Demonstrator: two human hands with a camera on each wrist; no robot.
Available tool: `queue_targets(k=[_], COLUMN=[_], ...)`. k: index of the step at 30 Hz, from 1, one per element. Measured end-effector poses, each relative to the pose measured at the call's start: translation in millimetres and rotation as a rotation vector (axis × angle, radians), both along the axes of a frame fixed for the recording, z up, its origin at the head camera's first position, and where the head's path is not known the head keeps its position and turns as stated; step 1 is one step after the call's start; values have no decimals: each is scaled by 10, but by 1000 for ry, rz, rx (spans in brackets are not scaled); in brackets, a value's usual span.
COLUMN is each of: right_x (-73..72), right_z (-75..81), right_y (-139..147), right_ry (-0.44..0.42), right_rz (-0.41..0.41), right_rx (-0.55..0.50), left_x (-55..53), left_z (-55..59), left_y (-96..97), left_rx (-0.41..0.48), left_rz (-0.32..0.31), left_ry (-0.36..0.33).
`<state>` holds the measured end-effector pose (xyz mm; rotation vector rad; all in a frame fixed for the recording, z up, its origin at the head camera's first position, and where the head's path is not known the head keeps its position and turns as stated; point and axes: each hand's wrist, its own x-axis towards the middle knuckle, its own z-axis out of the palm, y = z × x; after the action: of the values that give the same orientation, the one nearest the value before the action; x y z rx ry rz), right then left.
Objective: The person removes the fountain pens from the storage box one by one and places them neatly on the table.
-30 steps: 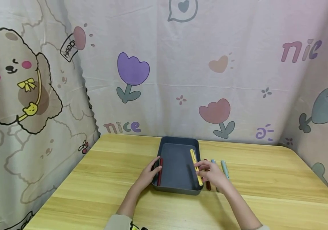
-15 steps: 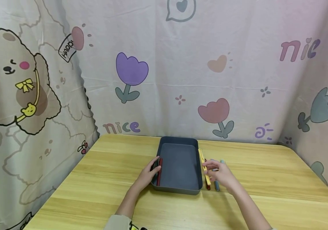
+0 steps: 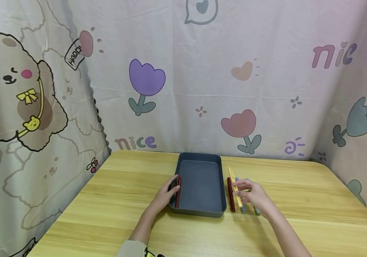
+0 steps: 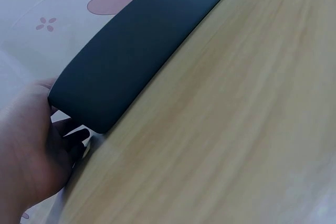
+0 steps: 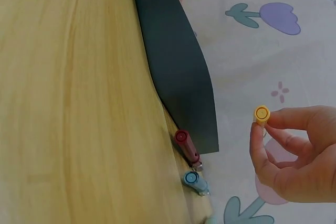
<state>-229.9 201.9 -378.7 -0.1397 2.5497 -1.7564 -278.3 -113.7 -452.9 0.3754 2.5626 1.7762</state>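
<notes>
Right hand (image 3: 251, 193) with yellow pen (image 5: 262, 114), apparently above blue pen (image 5: 195, 181)

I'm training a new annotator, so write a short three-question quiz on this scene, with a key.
1. What colour is the pen held by the right grip?
2. True or false: the left grip touches the tray.
3. Among the pens lying on the table to the tray's right, which colour is nearest the tray?
A) blue
B) dark red
C) green

Key:
1. Yellow.
2. True.
3. B, the dark red pen.
</notes>
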Motion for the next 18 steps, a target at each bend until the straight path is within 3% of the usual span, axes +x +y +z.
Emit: queue_targets(k=[18], right_x=[28], right_z=[-21], right_y=[282], right_ry=[1], right_rz=[-22], right_rx=[23], left_x=[3], left_z=[2], left_y=[1], left_rx=[4], left_rz=[6], left_ry=[-10])
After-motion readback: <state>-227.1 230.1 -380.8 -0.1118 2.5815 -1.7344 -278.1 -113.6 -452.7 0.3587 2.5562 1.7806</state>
